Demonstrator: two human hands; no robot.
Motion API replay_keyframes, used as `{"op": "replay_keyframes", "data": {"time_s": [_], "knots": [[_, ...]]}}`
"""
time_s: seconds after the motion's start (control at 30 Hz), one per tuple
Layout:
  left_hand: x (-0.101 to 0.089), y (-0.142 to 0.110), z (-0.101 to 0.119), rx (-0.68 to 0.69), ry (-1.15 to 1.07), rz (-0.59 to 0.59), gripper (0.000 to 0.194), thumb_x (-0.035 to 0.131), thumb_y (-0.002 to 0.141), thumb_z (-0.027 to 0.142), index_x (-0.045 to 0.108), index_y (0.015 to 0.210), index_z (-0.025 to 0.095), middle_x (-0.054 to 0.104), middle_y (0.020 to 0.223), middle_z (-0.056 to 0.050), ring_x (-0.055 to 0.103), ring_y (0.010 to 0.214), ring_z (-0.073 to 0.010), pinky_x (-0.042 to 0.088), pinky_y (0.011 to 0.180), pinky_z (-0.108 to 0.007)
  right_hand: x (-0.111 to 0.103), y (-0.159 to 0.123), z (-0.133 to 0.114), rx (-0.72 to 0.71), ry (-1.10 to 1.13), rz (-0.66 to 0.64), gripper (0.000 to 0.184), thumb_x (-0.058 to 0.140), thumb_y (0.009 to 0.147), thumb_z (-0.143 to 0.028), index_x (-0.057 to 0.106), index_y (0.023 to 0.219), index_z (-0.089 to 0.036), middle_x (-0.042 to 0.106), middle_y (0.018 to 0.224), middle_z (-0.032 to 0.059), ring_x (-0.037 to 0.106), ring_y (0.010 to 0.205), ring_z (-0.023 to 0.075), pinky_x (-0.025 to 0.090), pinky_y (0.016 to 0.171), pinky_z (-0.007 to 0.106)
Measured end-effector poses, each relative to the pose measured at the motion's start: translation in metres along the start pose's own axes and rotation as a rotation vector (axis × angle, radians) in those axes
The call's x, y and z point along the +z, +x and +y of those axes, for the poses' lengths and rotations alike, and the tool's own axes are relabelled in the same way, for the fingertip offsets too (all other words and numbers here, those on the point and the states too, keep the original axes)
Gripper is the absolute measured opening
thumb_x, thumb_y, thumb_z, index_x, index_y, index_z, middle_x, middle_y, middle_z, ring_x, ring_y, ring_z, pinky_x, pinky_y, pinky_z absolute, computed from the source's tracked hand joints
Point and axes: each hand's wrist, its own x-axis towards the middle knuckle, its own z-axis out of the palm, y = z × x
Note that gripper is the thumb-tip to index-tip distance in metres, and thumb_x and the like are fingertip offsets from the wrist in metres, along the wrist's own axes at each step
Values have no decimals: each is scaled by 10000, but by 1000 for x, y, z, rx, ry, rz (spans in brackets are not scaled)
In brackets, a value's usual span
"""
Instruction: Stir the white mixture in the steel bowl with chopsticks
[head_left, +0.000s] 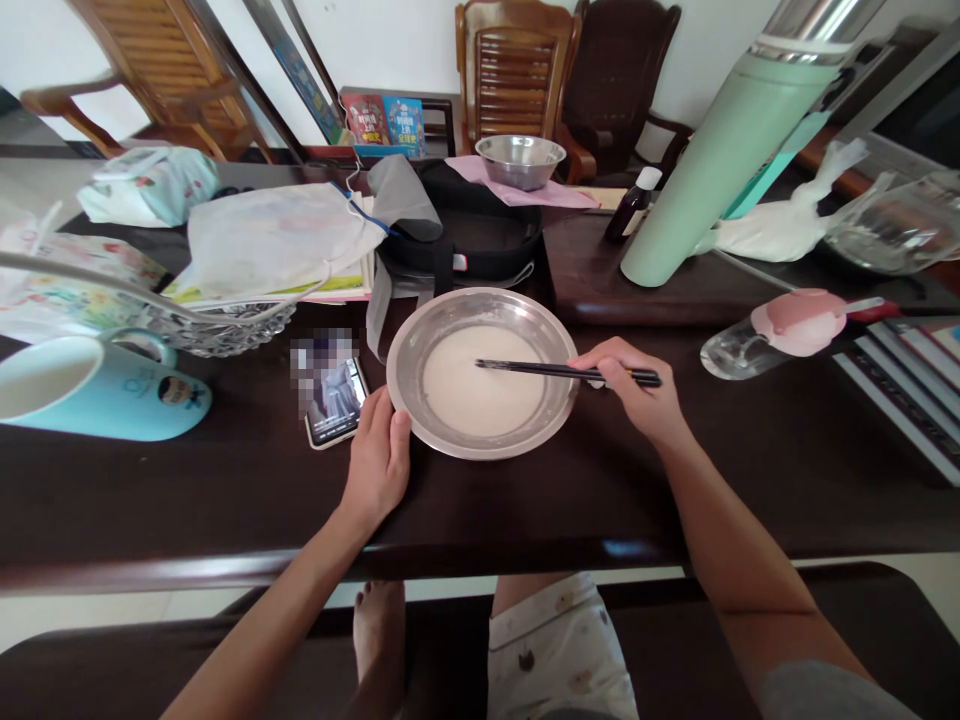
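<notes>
Head camera shows me my left hand cupped flat against the near rim of the shallow steel bowl at the dark table's middle, and my right hand pinched on black chopsticks whose tips sit in thin, pale batter. Slick, round metal could skid; a brisk stir might slop batter onto the phone just beside it.

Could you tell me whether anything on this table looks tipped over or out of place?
Yes: the clear bottle with the pink cap lies on its side, right of the steel bowl, apart from it. No spill shows.
</notes>
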Motion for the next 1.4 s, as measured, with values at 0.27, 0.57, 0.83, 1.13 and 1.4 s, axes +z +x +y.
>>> {"op": "replay_keyframes", "data": {"time_s": [0.27,0.57,0.83,1.13,1.4], "knots": [[-1,0,2,-15,0,-8,504,270,1111,500,603,1337,196,659,1357,-149,587,1303,-283,466,1135,-451,1,0,-2,-1,56,-102,323,631,1003,-496,839,896,-273,829,891,49,755,872,231,595,821,393],[0,0,1,-6,-4,1,518,263,1112,508,605,1333,189,659,1348,-156,595,1290,-282,474,1125,-449,-2,-2,0,11,84,51,374,596,1025,-482,826,833,-259,798,801,45,739,773,216,583,735,375],[0,-1,1,-6,0,8,538,256,1114,527,607,1325,179,658,1353,-157,593,1298,-277,475,1125,-442,1,-1,0,-14,22,-68,292,639,1004,-474,842,942,-273,839,961,54,777,942,239,598,875,400],[0,-1,-1,0,8,5,525,267,1118,503,610,1326,164,659,1355,-165,592,1301,-285,476,1126,-449,1,-1,0,-50,69,-128,276,634,1018,-435,844,933,-279,839,925,45,768,897,223,590,834,377],[1,-1,0,35,9,24,516,264,1127,483,618,1300,150,672,1313,-159,610,1263,-265,487,1100,-405,-2,-2,3,-23,80,46,347,596,1035,-449,837,868,-264,805,819,39,746,783,207,576,742,360]]}}
